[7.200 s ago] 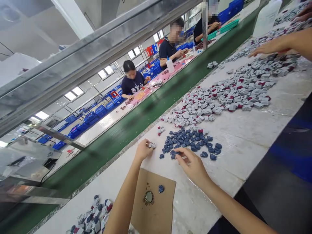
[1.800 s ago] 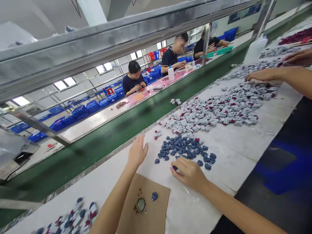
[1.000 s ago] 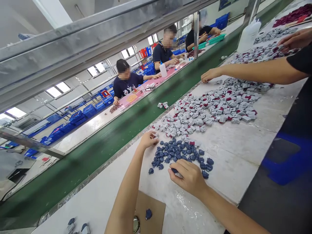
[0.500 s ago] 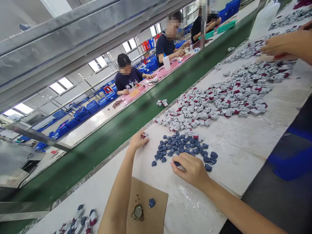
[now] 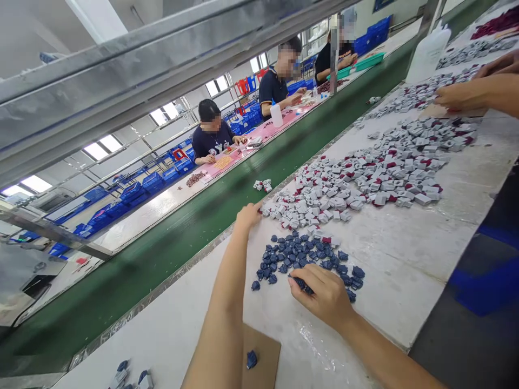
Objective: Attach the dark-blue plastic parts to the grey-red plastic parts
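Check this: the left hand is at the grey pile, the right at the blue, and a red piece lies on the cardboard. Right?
Not quite: the piece on the cardboard is blue, as the head view shows; the rest stands.

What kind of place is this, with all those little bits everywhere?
It looks like a factory workshop: a long green conveyor belt runs between white work tables, heaps of small grey-and-maroon plastic-looking pieces cover one, and people sit working along the other side.

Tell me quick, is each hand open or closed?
Left hand: at the pale pile; grip cannot be told.
Right hand: closed around dark blue pieces.
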`<move>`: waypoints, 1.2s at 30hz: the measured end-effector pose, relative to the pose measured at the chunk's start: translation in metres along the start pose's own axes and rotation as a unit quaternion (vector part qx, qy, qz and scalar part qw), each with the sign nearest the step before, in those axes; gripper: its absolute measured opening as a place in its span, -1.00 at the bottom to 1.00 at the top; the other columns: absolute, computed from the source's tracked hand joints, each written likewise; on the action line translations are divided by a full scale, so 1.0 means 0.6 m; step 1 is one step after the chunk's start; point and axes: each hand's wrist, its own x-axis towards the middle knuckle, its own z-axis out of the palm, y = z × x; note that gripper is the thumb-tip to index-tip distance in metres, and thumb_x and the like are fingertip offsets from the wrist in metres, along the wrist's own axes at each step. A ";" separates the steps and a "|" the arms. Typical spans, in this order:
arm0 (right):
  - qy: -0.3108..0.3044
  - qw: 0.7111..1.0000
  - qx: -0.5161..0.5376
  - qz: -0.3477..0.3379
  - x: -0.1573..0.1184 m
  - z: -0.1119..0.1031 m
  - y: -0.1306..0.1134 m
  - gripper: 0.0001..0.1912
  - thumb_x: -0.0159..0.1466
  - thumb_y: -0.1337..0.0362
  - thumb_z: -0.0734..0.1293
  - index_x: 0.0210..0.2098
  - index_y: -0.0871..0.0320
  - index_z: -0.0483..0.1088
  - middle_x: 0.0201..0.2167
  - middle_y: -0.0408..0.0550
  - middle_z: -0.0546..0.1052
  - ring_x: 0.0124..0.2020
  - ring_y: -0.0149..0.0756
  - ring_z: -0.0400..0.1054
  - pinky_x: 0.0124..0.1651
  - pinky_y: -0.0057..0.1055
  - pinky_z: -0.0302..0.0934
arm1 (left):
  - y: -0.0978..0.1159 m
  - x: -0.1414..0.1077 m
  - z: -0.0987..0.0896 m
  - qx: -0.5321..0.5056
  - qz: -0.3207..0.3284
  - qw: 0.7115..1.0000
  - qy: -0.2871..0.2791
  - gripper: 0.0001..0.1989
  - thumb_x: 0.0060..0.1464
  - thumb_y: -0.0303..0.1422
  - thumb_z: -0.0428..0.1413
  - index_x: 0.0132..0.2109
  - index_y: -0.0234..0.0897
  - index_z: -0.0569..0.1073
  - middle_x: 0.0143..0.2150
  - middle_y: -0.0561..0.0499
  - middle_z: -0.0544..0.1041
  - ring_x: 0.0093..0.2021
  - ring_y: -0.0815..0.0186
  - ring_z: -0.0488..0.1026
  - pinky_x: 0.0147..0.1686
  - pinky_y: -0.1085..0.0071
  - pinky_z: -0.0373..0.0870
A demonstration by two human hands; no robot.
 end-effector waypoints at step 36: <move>-0.189 0.981 0.027 -0.026 -0.039 0.020 -0.007 -0.83 0.26 0.39 0.15 -0.24 0.10 0.35 -0.32 -0.05 0.47 -0.28 -0.28 0.40 -0.30 -0.38 0.33 | -0.119 -0.591 0.000 -0.440 -0.264 0.826 0.232 -0.65 -0.17 -0.07 0.17 -0.27 -0.18 0.38 -0.12 -0.09 0.45 -0.08 0.14 0.38 -0.28 0.31 0.47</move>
